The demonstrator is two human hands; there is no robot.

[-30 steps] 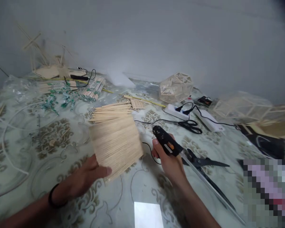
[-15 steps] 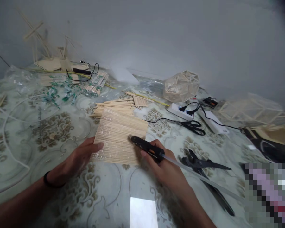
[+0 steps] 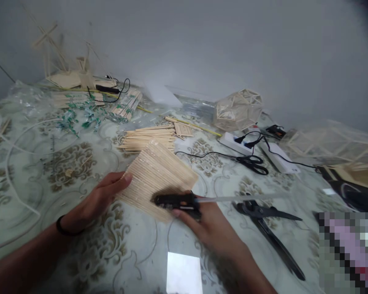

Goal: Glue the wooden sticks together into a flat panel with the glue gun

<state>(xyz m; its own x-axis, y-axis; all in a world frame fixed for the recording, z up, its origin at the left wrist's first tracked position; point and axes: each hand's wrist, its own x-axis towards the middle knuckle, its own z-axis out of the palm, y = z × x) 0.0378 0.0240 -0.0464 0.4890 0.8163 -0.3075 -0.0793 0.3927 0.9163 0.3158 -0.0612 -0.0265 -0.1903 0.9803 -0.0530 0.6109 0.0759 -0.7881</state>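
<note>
My left hand (image 3: 106,194) grips the left edge of a flat panel of thin wooden sticks (image 3: 159,171), thumb on top, the other fingers hidden beneath. Shiny streaks run over part of the panel's surface. In my right hand (image 3: 202,220) is a black glue gun (image 3: 178,201), a pale glue stick (image 3: 230,199) coming out of its back end. The gun's nozzle points left over the lower part of the panel; blur hides whether it touches. Behind the panel lies a pile of loose wooden sticks (image 3: 149,138).
Pliers-like black cutters (image 3: 263,216) lie right of my right hand, with black-handled scissors (image 3: 253,163) farther back. A white power strip (image 3: 235,143) has plugs and black cords. Stick frameworks (image 3: 239,109) stand at the back, near bundled sticks (image 3: 127,104) and plastic wrappers (image 3: 82,116).
The panel has turned clockwise in my left hand. My right hand has moved the glue gun down and left, swinging it from slanted to nearly level.
</note>
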